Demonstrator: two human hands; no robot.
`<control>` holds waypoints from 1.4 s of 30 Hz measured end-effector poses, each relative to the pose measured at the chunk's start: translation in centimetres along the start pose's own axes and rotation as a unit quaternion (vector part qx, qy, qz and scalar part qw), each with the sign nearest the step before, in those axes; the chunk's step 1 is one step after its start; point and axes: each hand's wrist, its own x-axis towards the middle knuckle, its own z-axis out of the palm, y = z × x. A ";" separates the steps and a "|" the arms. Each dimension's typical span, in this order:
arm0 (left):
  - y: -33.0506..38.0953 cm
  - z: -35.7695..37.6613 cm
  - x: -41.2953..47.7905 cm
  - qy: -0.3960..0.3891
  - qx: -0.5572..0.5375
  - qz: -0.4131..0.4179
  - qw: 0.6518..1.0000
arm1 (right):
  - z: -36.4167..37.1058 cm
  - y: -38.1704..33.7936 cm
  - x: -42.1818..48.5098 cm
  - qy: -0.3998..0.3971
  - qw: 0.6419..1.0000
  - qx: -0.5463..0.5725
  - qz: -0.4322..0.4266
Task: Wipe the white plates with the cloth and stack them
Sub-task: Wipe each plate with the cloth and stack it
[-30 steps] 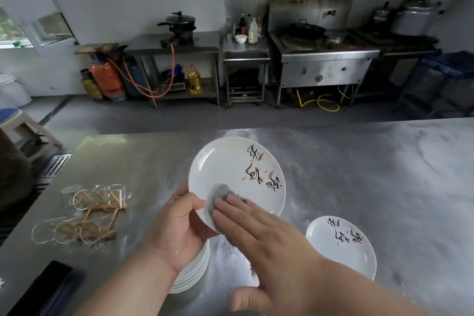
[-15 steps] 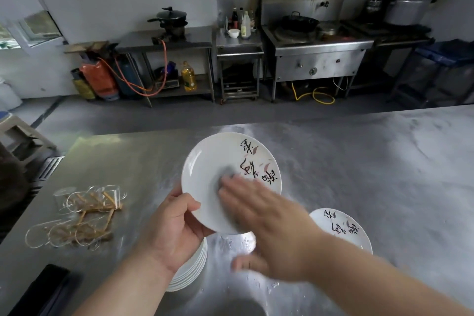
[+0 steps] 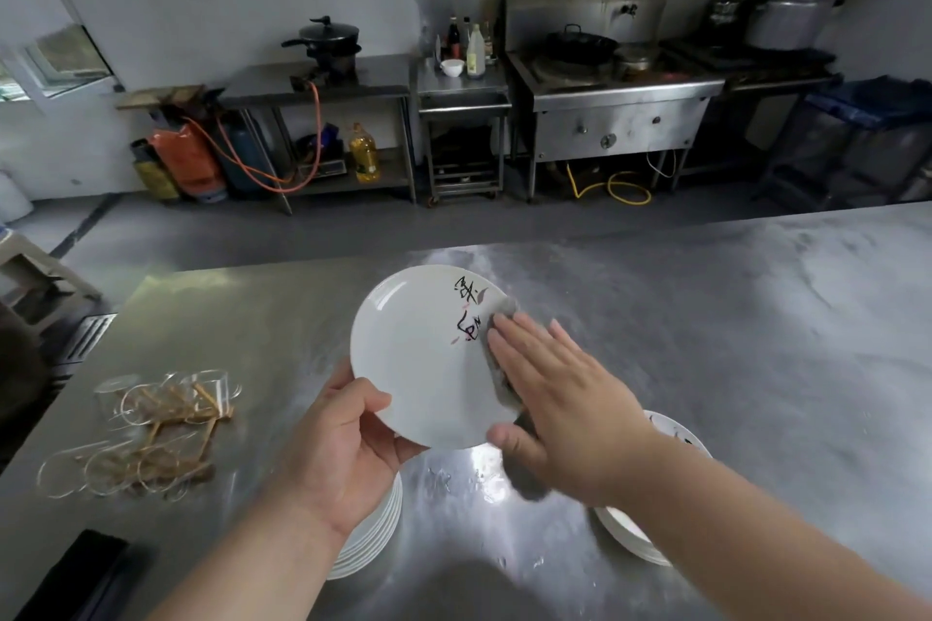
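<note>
Room: commercial kitchen; grey floor, pale walls, steel stove unit (image 3: 620, 116) along the far wall at upper right of the frame.
Worktop (image 3: 756, 343): brushed steel, fills the lower half of the frame; wet patches at lower centre.
Held plate (image 3: 423, 358): white, round, black brush lettering on its right half; raised above the worktop at centre frame, face tilted toward the camera.
Left hand (image 3: 343, 449): grip closed on the lower left rim of the held plate, thumb on the face, fingers behind it.
Right hand (image 3: 560, 398): flat, fingers extended and together, pressing the cloth against the right part of the plate face; the thumb is beside the lower right rim.
Cloth (image 3: 502, 313): grey, mostly covered by the right hand; one edge shows beyond the fingertips, another strip shows along the palm side.
Left stack (image 3: 373, 535): white plates piled on the worktop at lower centre, partly hidden under the left wrist.
Right plates (image 3: 635, 535): white plates on the worktop at lower right, largely hidden by the right forearm; count cannot be told.
Glass and wood items (image 3: 151, 429): clear rings with brown sticks, grouped on the worktop at lower left, well apart from the plates.
Dark object (image 3: 75, 575): flat, black, at the lower left corner of the frame; identity unclear.
</note>
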 end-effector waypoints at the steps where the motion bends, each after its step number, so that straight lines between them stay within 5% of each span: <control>1: 0.1 0.2 0.1 -0.004 0.004 0.006 1.000 | -0.5 0.3 0.5 -0.004 1.000 -0.017 0.014; 9: -0.1 0.8 0.1 0.000 0.022 -0.029 0.999 | 2.2 -4.0 -1.8 -0.002 0.993 0.055 -0.104; 13: 0.2 1.1 -1.2 -0.052 0.178 -0.042 0.982 | -0.1 -0.9 0.9 -0.014 0.998 0.003 -0.056; 16: 0.4 1.8 -1.9 -0.095 0.293 -0.056 0.950 | -1.0 -0.2 2.6 0.025 0.991 -0.038 -0.128; 20: 1.3 3.0 -2.5 -0.115 0.413 0.022 0.903 | -1.9 -0.3 4.4 0.105 0.974 -0.017 -0.197; 23: 1.8 3.8 -3.0 -0.118 0.453 0.089 0.879 | -2.7 -0.3 5.1 0.161 0.978 -0.005 -0.129; 29: 2.8 4.0 -3.4 -0.049 0.482 0.141 0.863 | -2.4 1.2 3.8 0.106 0.989 0.068 0.077; 35: 1.8 5.3 -3.2 -0.076 0.500 0.134 0.852 | -3.5 -2.1 5.4 0.183 0.979 0.034 -0.079; 38: 2.2 4.8 -3.8 -0.015 0.467 0.178 0.866 | -3.6 0.6 4.8 0.155 0.984 0.027 0.080; 42: 2.9 4.1 -3.7 0.056 0.475 0.199 0.855 | -0.6 1.8 1.3 0.132 0.949 0.197 0.207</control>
